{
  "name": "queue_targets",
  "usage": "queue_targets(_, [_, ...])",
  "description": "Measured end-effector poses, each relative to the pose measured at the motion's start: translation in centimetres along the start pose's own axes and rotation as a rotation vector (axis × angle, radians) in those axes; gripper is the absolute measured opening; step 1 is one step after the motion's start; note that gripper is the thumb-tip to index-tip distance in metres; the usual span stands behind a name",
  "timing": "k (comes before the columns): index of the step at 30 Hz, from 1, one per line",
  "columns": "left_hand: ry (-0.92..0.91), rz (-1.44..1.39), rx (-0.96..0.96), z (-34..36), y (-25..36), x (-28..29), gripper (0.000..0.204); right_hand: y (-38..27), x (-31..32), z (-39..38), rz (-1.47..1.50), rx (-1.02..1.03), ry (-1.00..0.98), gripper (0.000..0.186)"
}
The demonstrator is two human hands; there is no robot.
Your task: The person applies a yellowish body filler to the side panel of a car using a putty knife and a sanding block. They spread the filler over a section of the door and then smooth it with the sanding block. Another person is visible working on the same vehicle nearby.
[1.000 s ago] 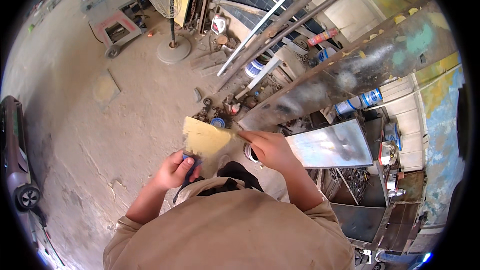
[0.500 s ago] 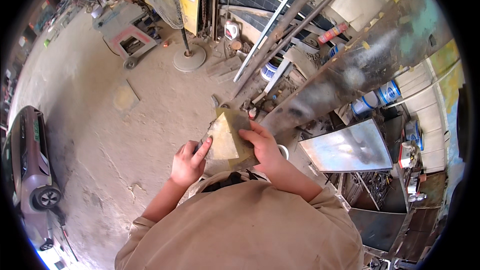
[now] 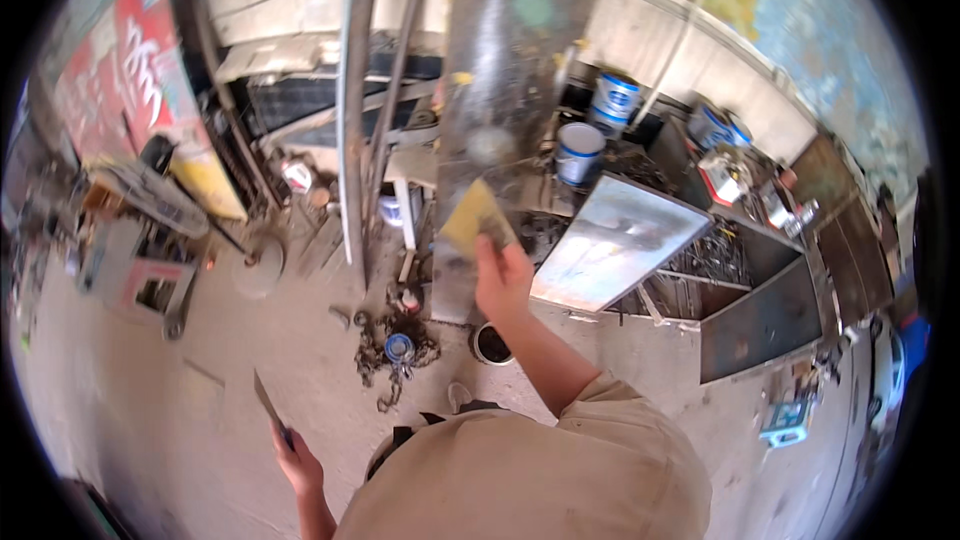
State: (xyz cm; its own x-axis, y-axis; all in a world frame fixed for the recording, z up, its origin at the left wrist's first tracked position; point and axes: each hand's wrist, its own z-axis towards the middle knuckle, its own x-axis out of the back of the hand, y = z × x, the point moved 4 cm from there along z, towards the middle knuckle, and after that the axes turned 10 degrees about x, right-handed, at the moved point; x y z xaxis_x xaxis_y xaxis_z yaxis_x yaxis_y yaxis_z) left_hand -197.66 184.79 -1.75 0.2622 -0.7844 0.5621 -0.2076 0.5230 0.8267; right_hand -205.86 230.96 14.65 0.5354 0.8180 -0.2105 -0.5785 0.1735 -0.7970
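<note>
In my left hand (image 3: pixel 297 462), low on the left, is a putty knife (image 3: pixel 266 402); its dark handle is in my fist and its thin blade points up, seen nearly edge-on. My right hand (image 3: pixel 505 278) reaches forward at the middle, fingers closed on a thin flat yellow sheet (image 3: pixel 468 218) with a darker greyish patch beside my fingers. Behind that sheet rises a wide metal beam (image 3: pixel 487 70) with green, white and dark smears. Whether the sheet touches the beam, I cannot tell.
Right of the beam stand paint cans (image 3: pixel 580 153) and a leaning metal panel (image 3: pixel 625 240) beside a bin of scrap. Below my right hand is a dark-mouthed bucket (image 3: pixel 492 344), near a blue-topped can (image 3: pixel 399 347) among chains. A pedestal fan (image 3: pixel 155 195) stands left.
My view has turned right toward the beam. My hands have separated: the left went down-left with the putty knife, the right forward with the yellow sheet.
</note>
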Motion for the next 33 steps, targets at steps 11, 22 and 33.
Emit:
queue_targets(11, [-0.185, -0.139, 0.079, -0.8, 3.0, -3.3, 0.034, 4.9, 6.6, 10.8, -0.651, 0.397, 0.441, 0.028])
queue_targets(22, [-0.237, -0.107, 0.077, -1.5, 4.5, -3.9, 0.028, 6.6, 5.4, 8.6, -1.044, 0.572, 0.363, 0.041])
queue_targets(33, [-0.241, -0.3, 0.287, 0.0, 5.1, -3.7, 0.02, 10.2, -0.6, -4.9, -0.735, 0.297, -0.404, 0.028])
